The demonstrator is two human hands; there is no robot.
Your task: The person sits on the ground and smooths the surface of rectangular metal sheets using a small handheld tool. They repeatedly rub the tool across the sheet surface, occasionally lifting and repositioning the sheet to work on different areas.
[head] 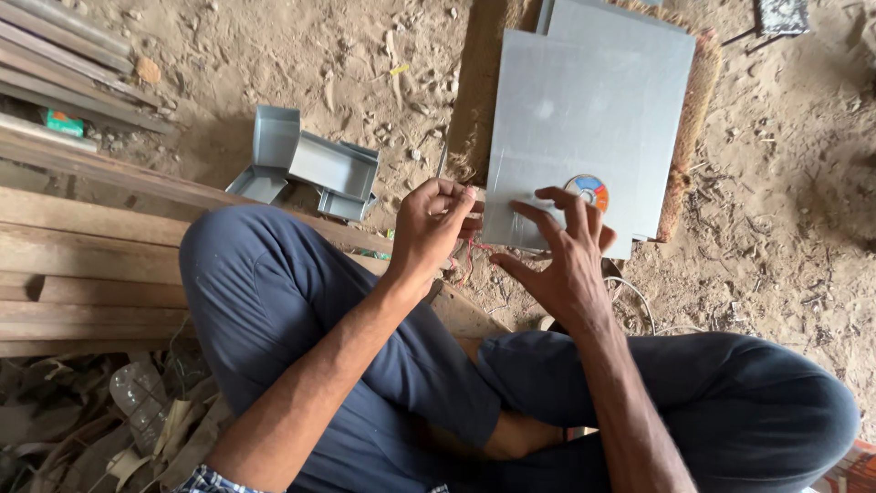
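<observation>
Closest to us are our own crossed legs in dark blue trousers (301,319), knees spread wide, with both bare forearms reaching out over them toward the sandy ground (794,210).

We see the grey metal sheet (566,137) lying flat just ahead of our hands, stacked on a second grey sheet (666,64) that sticks out behind it and to its right; both rest on a coarse brown mat (698,100). The near edge of the top sheet sits right at our fingertips.

Our right hand (561,256) is spread wide, palm down and tilted, fingers fanned and pressing on the near part of the sheet; it grasps nothing. Just beyond its fingertips a small round disc with a red, orange and blue centre (589,190) lies on the sheet, partly hidden by the fingers.

Our left hand (436,228) is curled at the sheet's near left corner, wrist bent, thumb and fingers pinched together. We seem to be nipping something small and pale at that corner, but we cannot tell what it is. Thin red strands (467,251) hang just below this hand.

Off to the left, well apart from the hands, folded grey metal channel pieces (310,164) lie in the sand. Wooden planks (82,246) run under and beside our left knee, with more timber (64,64) at the upper left. A crushed clear plastic bottle (141,388) lies among dry scraps at the lower left.
</observation>
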